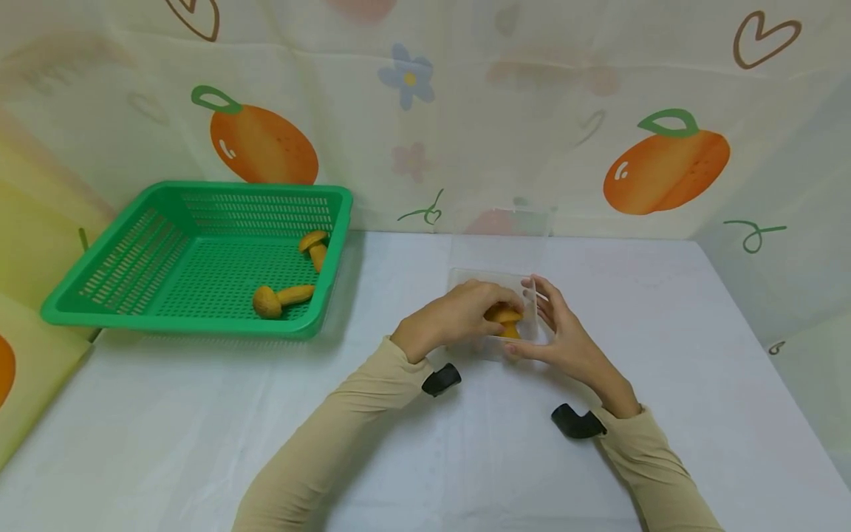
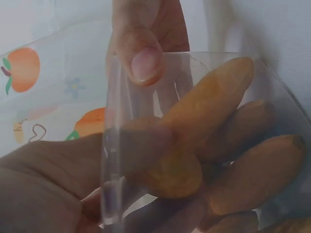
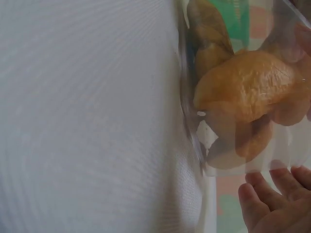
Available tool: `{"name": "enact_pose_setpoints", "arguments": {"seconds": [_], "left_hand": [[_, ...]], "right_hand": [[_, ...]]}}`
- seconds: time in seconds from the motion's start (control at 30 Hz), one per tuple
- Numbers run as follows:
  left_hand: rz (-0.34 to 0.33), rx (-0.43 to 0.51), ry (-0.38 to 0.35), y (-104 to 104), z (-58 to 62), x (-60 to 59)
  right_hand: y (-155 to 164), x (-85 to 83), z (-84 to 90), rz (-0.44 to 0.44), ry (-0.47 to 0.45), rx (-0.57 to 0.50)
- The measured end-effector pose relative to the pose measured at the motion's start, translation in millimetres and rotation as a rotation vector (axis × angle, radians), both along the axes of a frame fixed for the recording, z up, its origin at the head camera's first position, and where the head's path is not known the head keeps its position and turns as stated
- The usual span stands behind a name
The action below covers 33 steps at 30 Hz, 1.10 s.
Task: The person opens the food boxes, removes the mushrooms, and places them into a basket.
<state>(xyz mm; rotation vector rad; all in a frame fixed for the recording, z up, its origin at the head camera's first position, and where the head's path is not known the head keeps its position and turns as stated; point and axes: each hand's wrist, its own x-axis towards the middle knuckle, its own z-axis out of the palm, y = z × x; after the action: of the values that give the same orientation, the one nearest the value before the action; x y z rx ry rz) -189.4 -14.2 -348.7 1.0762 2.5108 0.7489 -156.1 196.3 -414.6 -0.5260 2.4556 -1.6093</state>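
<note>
My left hand [image 1: 459,314] reaches into a clear plastic box [image 1: 463,276] and pinches a yellow-brown mushroom [image 1: 503,315]. In the left wrist view this mushroom [image 2: 209,94] lies slanted behind the clear wall, stem up and to the right. Several more brown mushrooms [image 2: 257,174] lie beside it in the box. My right hand [image 1: 568,336] grips the box's right side, thumb at the near edge and fingers along the right wall. The right wrist view shows the fingers [image 3: 265,204] at the wall, and a mushroom cap [image 3: 248,87] through the plastic.
A green slotted basket [image 1: 199,322] stands at the left, holding two mushrooms, one near the front [image 1: 268,302] and one by its right wall [image 1: 314,240]. Behind the box rises its clear raised lid [image 1: 501,247]. A patterned curtain [image 1: 465,111] hangs behind the white-covered table [image 1: 665,332].
</note>
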Motion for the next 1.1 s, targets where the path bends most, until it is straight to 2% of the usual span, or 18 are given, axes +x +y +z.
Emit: {"name": "enact_pose_setpoints", "arguments": {"seconds": [0.13, 0.4, 0.7, 0.9, 1.1], "left_hand": [[-0.018, 0.005, 0.009, -4.1, 1.0, 0.8], [-0.049, 0.082, 0.048, -21.7, 4.5, 5.7], [0.010, 0.135, 0.092, -45.0, 13.4, 11.7], [0.021, 0.139, 0.107, -56.4, 17.7, 14.7], [0.070, 0.133, 0.127, -69.5, 22.4, 17.0]], "right_hand": [[-0.9, -0.1, 0.2, 0.002, 0.002, 0.002], [-1.5, 0.5, 0.7, 0.001, 0.000, -0.003], [-0.6, 0.7, 1.7, -0.009, -0.008, 0.018], [0.1, 0.0, 1.0, -0.009, -0.005, 0.019], [-1.3, 0.0, 1.5, -0.011, -0.002, 0.023]]}}
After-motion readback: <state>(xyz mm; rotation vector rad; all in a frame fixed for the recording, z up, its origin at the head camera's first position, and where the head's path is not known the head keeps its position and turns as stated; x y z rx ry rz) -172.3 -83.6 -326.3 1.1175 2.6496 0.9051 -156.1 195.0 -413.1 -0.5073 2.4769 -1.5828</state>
